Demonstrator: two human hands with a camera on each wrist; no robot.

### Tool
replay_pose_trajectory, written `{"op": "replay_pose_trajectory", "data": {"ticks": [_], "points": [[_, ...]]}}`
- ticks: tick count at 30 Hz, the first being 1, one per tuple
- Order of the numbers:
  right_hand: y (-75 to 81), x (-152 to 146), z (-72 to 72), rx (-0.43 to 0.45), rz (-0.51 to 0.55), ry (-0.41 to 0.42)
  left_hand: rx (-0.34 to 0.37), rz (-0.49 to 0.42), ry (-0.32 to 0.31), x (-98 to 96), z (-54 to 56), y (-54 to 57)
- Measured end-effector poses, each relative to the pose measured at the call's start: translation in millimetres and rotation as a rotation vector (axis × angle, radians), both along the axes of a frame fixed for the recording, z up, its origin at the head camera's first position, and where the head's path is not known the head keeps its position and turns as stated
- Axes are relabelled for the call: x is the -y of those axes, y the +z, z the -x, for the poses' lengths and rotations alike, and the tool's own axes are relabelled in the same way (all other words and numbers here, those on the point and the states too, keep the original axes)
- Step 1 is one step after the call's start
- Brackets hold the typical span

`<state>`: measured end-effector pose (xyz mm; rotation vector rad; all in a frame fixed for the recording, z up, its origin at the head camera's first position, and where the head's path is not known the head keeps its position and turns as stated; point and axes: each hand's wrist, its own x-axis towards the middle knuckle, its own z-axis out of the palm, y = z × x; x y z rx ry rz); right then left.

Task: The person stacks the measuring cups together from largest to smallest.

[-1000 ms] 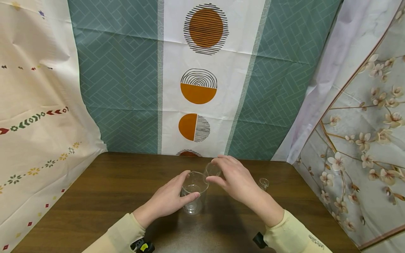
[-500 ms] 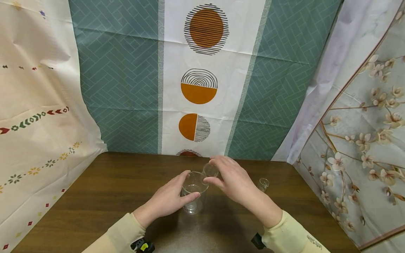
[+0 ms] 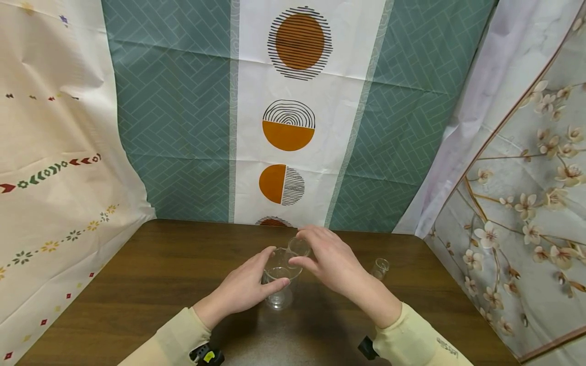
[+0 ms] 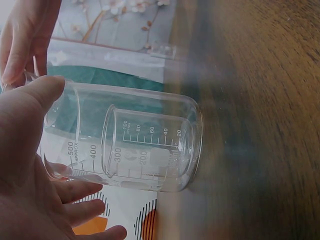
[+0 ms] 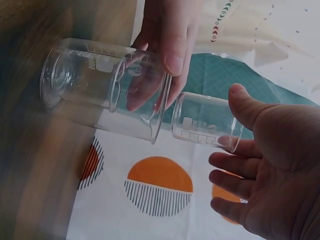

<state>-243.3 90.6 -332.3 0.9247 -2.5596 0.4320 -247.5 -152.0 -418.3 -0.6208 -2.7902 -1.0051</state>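
A large clear glass beaker (image 4: 92, 165) stands upright on the table, steadied near its rim between the thumb and fingers of my left hand (image 3: 242, 284). Inside it sits a smaller graduated beaker (image 4: 150, 142), seen through the glass. My right hand (image 3: 331, 262) pinches a third, small beaker (image 5: 202, 120) near its rim, between thumb and fingers. That small beaker is raised in the air, its base close beside the large beaker's rim in the right wrist view. In the head view it overlaps the far right of that rim.
Farther right on the brown wooden table (image 3: 192, 254) stands another tiny glass vessel (image 3: 380, 268), just past my right forearm. A teal and white patterned cloth (image 3: 183, 127) hangs behind the table, with printed cloths at both sides.
My right hand has moved a little left with the small beaker, bringing it over the large beaker's rim in the head view. The left hand has stayed in place.
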Motion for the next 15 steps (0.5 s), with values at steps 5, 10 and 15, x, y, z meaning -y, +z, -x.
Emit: {"op": "replay_pose_trajectory", "data": {"ticks": [5, 10, 15], "points": [[-2.0, 4.1, 0.6, 0.022, -0.006, 0.0, 0.003, -0.005, -0.003, 0.5, 0.2, -0.4], [-4.3, 8.4, 1.4, 0.036, -0.008, 0.0, 0.007, -0.008, -0.002, 0.6, 0.5, 0.2], [-7.3, 12.3, 3.2, 0.029, -0.013, 0.012, 0.014, -0.01, -0.002, 0.4, 0.7, 0.5]]}}
